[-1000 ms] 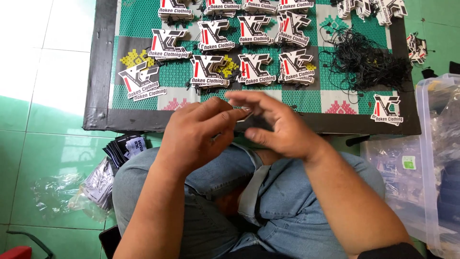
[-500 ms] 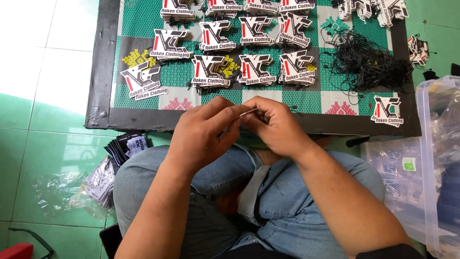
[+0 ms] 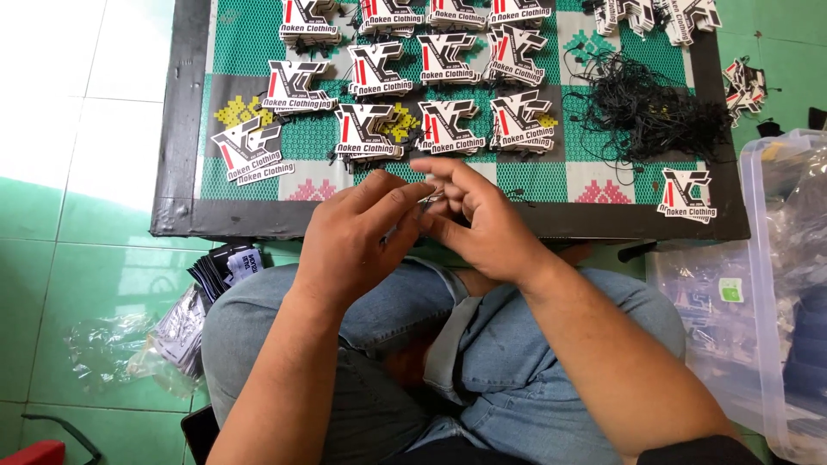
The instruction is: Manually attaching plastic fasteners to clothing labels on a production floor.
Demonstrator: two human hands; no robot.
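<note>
Moved: right hand point(image 3: 487, 228) has spread its fingers since half a second back – they were curled in tighter
Left hand point(image 3: 357, 237): pinched shut on a thin black string point(image 3: 428, 200), thumb against forefinger
Right hand: half open, fingertips touching the same string
String: between both hands, over the mat's point(image 3: 185, 129) near edge
Around: tags point(image 3: 444, 125) in rows on mat, string pile point(image 3: 642, 108) to the right, plastic tub point(image 3: 780, 284) – far right

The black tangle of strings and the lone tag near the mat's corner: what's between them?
In the head view, only bare green patterned mat lies between the black tangle of thin strings and the single black, white and red cut-out tag; they sit apart.
</note>
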